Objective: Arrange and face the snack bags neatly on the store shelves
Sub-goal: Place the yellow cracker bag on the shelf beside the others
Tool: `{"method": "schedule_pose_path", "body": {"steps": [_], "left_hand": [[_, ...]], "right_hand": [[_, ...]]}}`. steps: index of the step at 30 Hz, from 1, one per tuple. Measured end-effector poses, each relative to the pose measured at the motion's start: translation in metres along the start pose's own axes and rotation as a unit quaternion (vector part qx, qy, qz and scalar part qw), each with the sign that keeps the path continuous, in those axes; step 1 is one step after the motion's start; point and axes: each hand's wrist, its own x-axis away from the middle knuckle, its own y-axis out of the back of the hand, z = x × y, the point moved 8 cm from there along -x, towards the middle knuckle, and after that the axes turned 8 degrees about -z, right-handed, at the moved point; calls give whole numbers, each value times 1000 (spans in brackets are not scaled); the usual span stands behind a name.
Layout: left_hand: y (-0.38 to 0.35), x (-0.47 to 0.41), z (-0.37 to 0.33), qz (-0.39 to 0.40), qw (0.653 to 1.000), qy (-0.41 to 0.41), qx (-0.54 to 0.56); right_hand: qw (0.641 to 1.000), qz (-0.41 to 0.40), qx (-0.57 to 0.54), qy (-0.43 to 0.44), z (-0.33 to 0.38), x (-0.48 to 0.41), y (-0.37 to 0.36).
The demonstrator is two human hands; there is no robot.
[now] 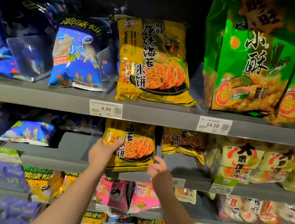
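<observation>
A yellow seaweed rice-cracker bag [135,144] stands at the front edge of the middle shelf [64,161], between clear dividers. My left hand [102,152] grips its left side, thumb across the front. My right hand [158,168] is at the bag's lower right corner with the index finger stretched toward it, holding nothing. A matching larger yellow bag [153,58] stands upright on the upper shelf [55,98], straight above.
Blue bags [76,55] lean left of the upper yellow bag; a big green bag [251,55] stands right of it. A brown-yellow bag [183,141] and pale cracker bags [242,159] sit right of my hands. Price tags [106,109] hang on the shelf lip. A blue bag [29,132] lies at the left.
</observation>
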Motion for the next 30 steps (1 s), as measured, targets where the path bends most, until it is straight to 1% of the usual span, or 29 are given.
{"method": "schedule_pose_path", "body": {"steps": [2, 6, 9, 12, 15, 19, 22, 25, 27, 30], "left_hand": [[11, 12, -1, -8, 1000, 5, 28], [30, 47, -3, -35, 997, 17, 66], [37, 80, 5, -18, 992, 29, 125], [36, 111, 12, -12, 985, 38, 169], [23, 143, 5, 15, 973, 53, 225], [-10, 161, -14, 47, 974, 30, 218], [-38, 171, -42, 74, 979, -1, 191], [-62, 176, -71, 85, 988, -56, 118], [-77, 178, -85, 98, 989, -76, 74], [-103, 175, -91, 103, 990, -94, 21]], "right_hand": [[1000, 5, 7, 10, 4, 2, 8], [1000, 7, 7, 4, 14, 11, 32], [999, 15, 7, 37, 24, 25, 58], [998, 37, -6, 47, 23, 38, 79], [998, 32, -17, 57, 23, 46, 100], [997, 2, -50, 52, 17, 52, 140], [997, -20, -31, 60, 14, 47, 172], [998, -34, 1, 61, 9, 37, 196], [997, -50, 16, 59, 5, 31, 207], [992, -113, 42, 39, -5, 22, 218]]}}
